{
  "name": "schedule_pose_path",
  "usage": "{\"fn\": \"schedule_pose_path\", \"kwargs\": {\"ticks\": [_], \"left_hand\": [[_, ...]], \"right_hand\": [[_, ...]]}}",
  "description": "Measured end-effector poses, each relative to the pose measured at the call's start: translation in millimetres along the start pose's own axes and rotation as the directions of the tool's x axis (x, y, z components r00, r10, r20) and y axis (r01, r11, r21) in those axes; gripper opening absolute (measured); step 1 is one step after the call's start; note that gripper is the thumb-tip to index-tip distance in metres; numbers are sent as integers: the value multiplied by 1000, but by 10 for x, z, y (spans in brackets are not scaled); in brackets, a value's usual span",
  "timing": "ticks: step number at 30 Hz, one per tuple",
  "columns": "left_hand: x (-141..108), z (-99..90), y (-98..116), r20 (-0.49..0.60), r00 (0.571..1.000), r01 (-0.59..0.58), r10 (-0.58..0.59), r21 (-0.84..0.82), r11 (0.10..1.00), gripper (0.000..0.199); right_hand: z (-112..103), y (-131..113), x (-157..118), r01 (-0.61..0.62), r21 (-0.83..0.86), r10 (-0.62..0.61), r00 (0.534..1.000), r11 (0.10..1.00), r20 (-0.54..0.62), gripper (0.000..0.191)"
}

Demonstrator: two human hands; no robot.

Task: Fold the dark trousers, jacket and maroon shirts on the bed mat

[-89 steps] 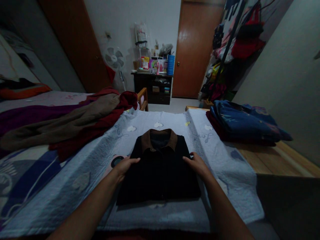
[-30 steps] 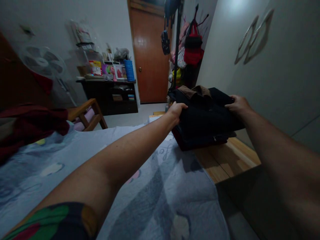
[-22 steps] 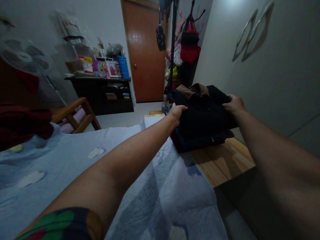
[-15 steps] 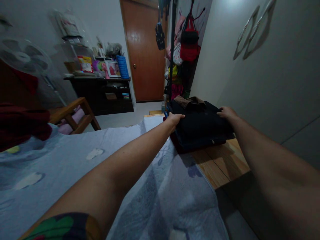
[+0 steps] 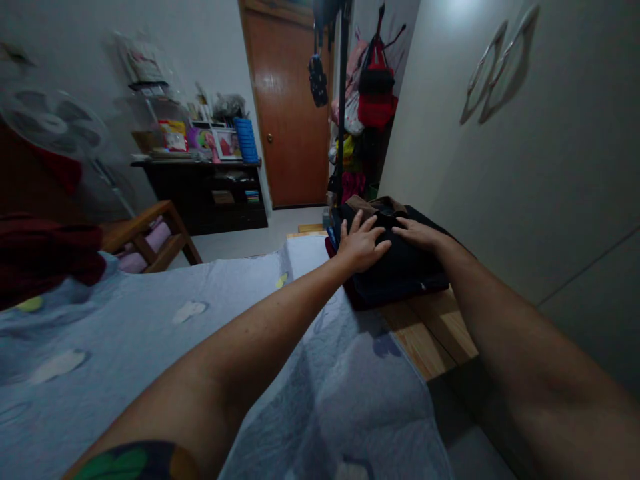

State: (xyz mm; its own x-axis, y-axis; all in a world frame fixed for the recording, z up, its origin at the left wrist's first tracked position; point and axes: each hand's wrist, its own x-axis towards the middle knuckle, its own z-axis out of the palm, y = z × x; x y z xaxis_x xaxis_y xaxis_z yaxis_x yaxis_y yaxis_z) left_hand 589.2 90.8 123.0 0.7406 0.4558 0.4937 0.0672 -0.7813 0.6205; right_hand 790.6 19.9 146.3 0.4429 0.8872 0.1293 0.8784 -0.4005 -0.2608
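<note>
**Folded shirt (image 5: 407, 263) under your left hand (image 5: 361, 250) and right hand (image 5: 419, 235)**

The dark shirt lies ahead of you and to your right, on top of a pile of folded clothes (image 5: 356, 298). It looks wider across than front to back, though the low angle makes that hard to judge; its brown collar (image 5: 361, 204) points away from you. Both your hands appear to rest on it, apart from each other and gripping nothing: the left with fingers spread on the left part, fingertips by the collar, the right reaching in from the right side with straighter fingers. Neither is clearly nearer.

The shirt's cloth is matte and nearly black, so its folds hardly show. Below, a dark red layer edges out at the left. The pile sits on smooth, pale wooden boards (image 5: 425, 337) with visible grain. To the left spreads a soft, rumpled blue bed cover (image 5: 250, 287) with pale patches; to the right stands a smooth white cabinet (image 5: 490, 193).
</note>
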Motion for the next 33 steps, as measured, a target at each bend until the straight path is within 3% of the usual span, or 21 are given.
{"fn": "schedule_pose_path", "kwargs": {"ticks": [2, 5, 10, 14, 17, 20, 23, 26, 29, 33], "left_hand": [[20, 23, -73, 155, 988, -23, 18, 32, 999, 33], [45, 84, -181, 233, 972, 33, -36, 20, 999, 35], [-18, 166, -235, 210, 972, 124, -105, -81, 989, 34], [-304, 157, -181, 105, 986, 140, -128, -113, 984, 38], [-717, 94, -132, 18, 990, 145, -143, -108, 984, 46], [-1266, -11, -142, 24, 982, 190, -189, -34, 981, 54], [-1876, -161, -239, 101, 961, 245, -258, 129, 961, 57], [-2464, -367, -398, 114, 940, 273, -321, 311, 910, 58], [-2971, -622, -583, 77, 923, 298, -378, 478, 826, 57], [-3491, -970, -811, 3, 903, 340, -430, 609, 717, 53]], "right_hand": [[31, 40, 3, -17, 4, 17, 997, 1000, 80, 59], [73, 64, 9, -45, 8, 43, 989, 999, 144, 59], [119, 19, 18, -91, 7, 89, 982, 996, 168, 59], [123, -19, 0, -125, 0, 124, 983, 992, 132, 62], [99, -64, -51, -142, -32, 144, 985, 989, 94, 61], [41, -147, -141, -155, -109, 155, 988, 982, -9, 55], [-42, -266, -281, -127, -170, 93, 976, 977, -196, 44], [-91, -446, -486, -80, -151, 9, 907, 985, -420, 37], [-23, -760, -769, 26, -90, -71, 838, 996, -541, 33], [333, -1429, -1245, 271, 11, -229, 836, 963, -499, 25]]}}
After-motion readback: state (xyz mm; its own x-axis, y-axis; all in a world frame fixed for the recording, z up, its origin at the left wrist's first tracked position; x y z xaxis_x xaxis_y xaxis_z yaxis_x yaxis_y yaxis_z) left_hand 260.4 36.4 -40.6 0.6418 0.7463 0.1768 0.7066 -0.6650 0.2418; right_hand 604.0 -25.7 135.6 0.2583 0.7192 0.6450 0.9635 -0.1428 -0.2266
